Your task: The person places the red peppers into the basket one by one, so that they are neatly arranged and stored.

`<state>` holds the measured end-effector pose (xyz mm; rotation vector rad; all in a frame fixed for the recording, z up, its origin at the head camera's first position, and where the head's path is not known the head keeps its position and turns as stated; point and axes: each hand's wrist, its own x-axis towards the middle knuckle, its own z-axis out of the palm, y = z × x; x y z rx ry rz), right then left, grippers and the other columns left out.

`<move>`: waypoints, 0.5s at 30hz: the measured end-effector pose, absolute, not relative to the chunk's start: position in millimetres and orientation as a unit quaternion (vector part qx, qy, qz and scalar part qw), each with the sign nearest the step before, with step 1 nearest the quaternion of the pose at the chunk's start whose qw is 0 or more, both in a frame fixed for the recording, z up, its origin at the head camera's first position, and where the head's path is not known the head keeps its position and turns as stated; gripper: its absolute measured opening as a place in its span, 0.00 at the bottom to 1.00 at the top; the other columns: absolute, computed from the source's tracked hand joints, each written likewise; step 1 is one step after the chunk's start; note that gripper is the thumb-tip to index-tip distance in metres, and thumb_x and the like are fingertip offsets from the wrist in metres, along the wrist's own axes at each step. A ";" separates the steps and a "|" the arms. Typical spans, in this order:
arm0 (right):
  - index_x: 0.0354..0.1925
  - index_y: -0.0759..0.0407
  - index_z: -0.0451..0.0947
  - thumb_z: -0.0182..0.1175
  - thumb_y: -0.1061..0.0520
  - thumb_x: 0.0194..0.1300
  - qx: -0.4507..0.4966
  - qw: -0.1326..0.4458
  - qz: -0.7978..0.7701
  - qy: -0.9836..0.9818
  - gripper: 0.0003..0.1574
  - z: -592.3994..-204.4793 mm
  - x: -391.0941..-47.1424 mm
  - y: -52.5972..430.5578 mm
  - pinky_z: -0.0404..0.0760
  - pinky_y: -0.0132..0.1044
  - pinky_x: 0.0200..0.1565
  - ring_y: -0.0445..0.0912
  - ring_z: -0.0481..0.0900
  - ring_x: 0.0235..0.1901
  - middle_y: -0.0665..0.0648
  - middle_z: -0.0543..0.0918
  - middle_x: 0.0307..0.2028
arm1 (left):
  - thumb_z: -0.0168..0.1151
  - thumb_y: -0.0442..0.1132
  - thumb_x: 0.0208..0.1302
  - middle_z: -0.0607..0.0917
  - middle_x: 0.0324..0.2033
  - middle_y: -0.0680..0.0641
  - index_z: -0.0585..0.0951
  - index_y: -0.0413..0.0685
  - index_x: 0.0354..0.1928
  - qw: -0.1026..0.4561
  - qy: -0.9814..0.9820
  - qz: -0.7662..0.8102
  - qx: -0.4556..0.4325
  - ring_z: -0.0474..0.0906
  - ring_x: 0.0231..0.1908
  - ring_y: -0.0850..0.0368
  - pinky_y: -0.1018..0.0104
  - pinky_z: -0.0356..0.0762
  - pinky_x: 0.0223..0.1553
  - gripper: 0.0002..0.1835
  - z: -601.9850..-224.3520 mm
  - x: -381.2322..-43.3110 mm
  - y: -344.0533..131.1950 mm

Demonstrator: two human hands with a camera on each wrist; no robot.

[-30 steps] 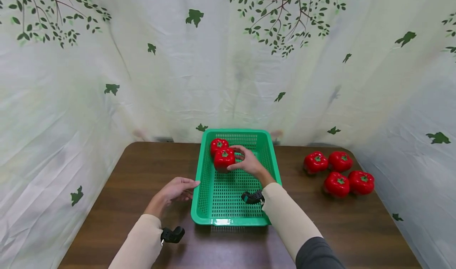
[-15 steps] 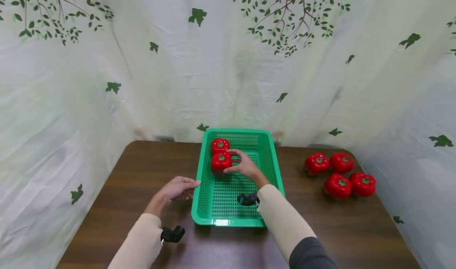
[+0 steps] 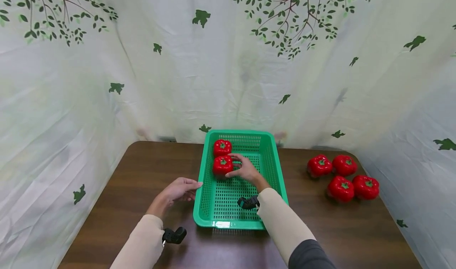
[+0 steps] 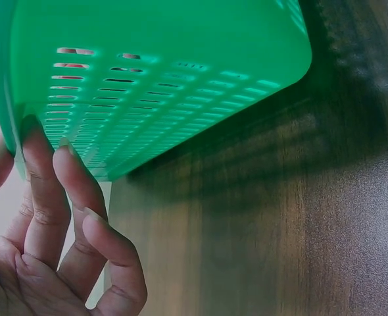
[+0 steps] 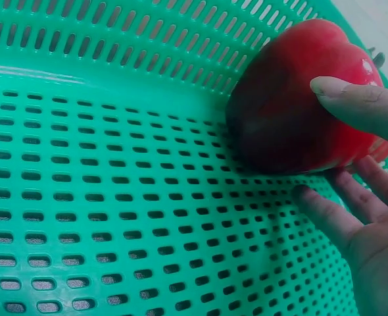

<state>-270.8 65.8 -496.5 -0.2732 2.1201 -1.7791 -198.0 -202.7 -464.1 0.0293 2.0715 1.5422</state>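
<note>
In the head view a green plastic basket point(image 3: 239, 224) with slotted walls stands on the table. My left hand point(image 3: 181, 189) pinches its left rim; the left wrist view shows fingers point(image 4: 44, 191) curled beneath the rim, against the outer wall. A red bell pepper point(image 3: 222, 165) is at the basket's left side, and my right hand point(image 3: 246, 169) holds it from the right. In the right wrist view the thumb point(image 5: 358, 102) lies on this pepper, with the other fingers curved around its far side. Behind it in the basket sits another red bell pepper point(image 3: 222, 147), close to it.
Several more red bell peppers, such as the front one point(image 3: 341, 188), are grouped on the brown wooden table point(image 3: 303, 229) to the basket's right. A pale curtain point(image 3: 221, 75) printed with leaves hangs behind the table and along its sides.
My right hand has shifted the held pepper a little left and nearer to me, beside the basket's left wall. The left hand stays on the rim. The head view has swung slightly.
</note>
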 end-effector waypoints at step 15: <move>0.67 0.57 0.63 0.70 0.67 0.54 -0.086 0.182 -0.622 0.757 0.46 -493.2 -271.7 60.8 0.76 0.50 0.54 0.60 0.66 0.63 0.60 0.65 0.66 | 0.61 0.52 0.65 0.86 0.31 0.48 0.84 0.37 0.44 0.271 0.770 0.578 -0.002 0.80 0.31 0.55 0.59 0.77 0.40 0.22 -464.3 -196.4 -200.7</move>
